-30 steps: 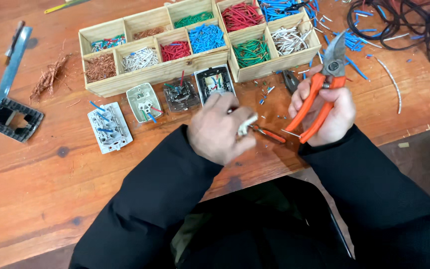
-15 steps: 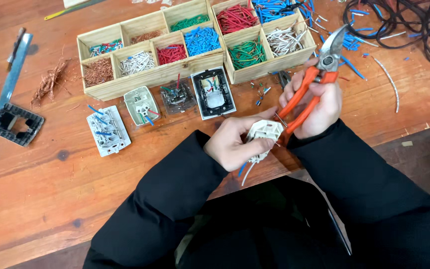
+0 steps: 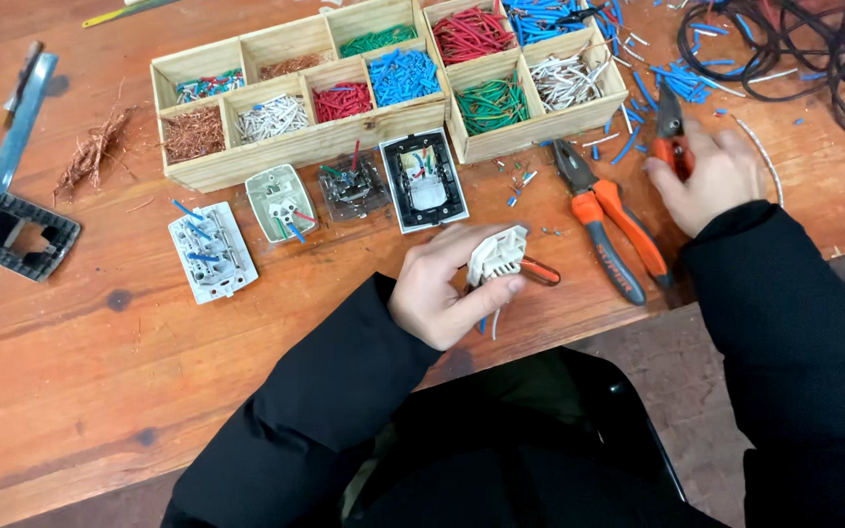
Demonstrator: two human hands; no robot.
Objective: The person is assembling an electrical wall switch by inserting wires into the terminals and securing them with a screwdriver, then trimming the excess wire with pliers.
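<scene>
— Where's the white socket insert (image 3: 497,256)?
— Pinched in the left hand (image 3: 447,291), thumb underneath, above the table edge.
— What changed?
— The orange pliers (image 3: 610,230) now lie down; the right hand (image 3: 704,176) grips wire cutters (image 3: 671,127).

Bare table (image 3: 80,372) front-left; orange pliers (image 3: 610,227) between the hands

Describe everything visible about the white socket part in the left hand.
The white socket part looks like moulded plastic, squarish, with ribbed slots on its upturned face. It is held tilted above the wooden table's front edge, pinched by the left hand, thumb along its lower side and fingers behind. Thin wires, one blue, hang beneath it. A red-handled tool lies just behind it; whether they touch is unclear. The right hand is apart, on other cutters.
</scene>
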